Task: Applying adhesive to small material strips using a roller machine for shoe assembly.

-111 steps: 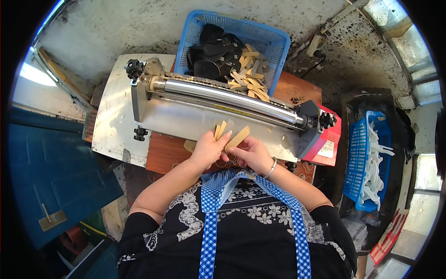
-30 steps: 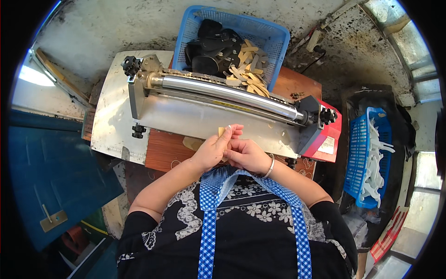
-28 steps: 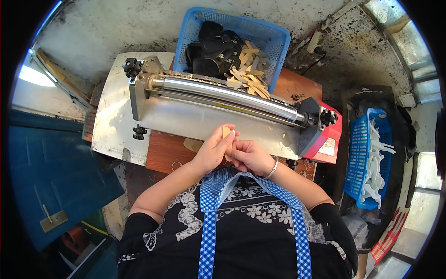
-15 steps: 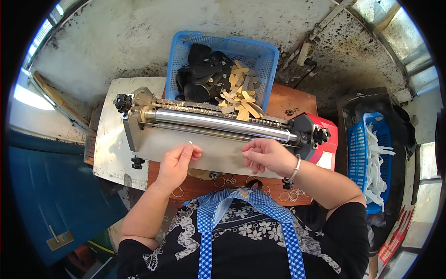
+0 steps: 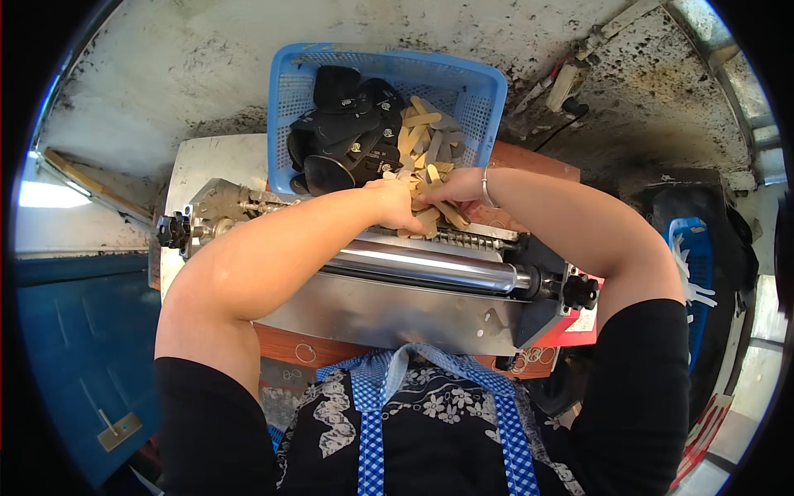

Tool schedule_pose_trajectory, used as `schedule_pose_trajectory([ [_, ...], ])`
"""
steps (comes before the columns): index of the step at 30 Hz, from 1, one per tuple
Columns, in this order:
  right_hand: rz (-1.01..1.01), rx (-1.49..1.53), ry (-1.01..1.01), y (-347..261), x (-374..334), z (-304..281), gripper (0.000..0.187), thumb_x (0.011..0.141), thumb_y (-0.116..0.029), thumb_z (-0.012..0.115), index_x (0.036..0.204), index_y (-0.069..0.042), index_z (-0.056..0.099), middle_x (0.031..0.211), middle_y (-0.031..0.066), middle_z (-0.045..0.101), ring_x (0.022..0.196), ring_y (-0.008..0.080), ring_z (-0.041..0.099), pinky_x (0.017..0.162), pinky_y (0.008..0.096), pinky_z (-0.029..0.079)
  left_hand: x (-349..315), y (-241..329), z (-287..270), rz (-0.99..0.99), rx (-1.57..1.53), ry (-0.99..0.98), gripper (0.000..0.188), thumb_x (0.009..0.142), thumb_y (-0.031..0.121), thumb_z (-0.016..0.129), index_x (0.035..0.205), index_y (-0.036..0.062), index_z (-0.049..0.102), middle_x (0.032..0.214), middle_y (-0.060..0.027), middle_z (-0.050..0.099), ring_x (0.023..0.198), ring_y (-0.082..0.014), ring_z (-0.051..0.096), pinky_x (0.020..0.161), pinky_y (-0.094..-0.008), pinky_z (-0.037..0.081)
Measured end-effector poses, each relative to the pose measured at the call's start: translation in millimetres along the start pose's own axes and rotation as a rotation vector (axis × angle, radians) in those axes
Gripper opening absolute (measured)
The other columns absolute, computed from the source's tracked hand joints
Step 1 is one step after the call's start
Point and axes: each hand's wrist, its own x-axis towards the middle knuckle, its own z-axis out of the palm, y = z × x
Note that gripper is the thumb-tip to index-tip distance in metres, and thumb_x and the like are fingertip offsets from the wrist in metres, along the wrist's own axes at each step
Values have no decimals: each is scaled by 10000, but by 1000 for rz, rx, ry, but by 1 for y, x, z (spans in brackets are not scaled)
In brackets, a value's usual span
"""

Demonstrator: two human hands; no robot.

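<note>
Both hands reach over the roller machine [image 5: 413, 266] into a pile of flat, round-ended tan strips [image 5: 422, 136] at the near right of a blue plastic basket [image 5: 488, 124]. My left hand [image 5: 394, 203] curls over strips at the near rim, its thumb pointing right and its other fingers partly hidden. Close by on the right, my right hand [image 5: 460, 188] closes its fingers on strips at the same spot. How many strips each hand holds is hidden. Black insole-shaped pieces [image 5: 343, 132] with small gold prints fill the basket's left side.
The machine's polished roller and metal plate [image 5: 380, 310] lie beneath my forearms, with a black knob [image 5: 581, 291] at its right end. A second blue basket [image 5: 703, 322] with white pieces stands at the right. Pale rings [image 5: 529, 359] lie near the bench's front edge.
Both hands have moved forward from above the metal plate, over the roller, to the tan strips. The small white bit at my left fingertips no longer shows. The view has shifted forward.
</note>
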Motion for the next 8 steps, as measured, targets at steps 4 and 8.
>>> schedule_pose_trajectory([
  [4,-14,350,100,-8,13,9,464,524,-255,776,862,4,594,820,118,587,700,183,581,523,279,482,33,-6,-2,-50,-193,-59,745,515,318,750,1090,2,398,942,-151,540,887,-245,535,742,-331,429],
  [8,-127,183,369,-8,25,-3,497,612,-217,716,988,38,514,869,127,587,760,190,585,616,263,491,53,-10,-20,-1,-381,108,703,519,244,760,1087,-3,428,1020,-166,518,930,-253,512,783,-311,409],
])
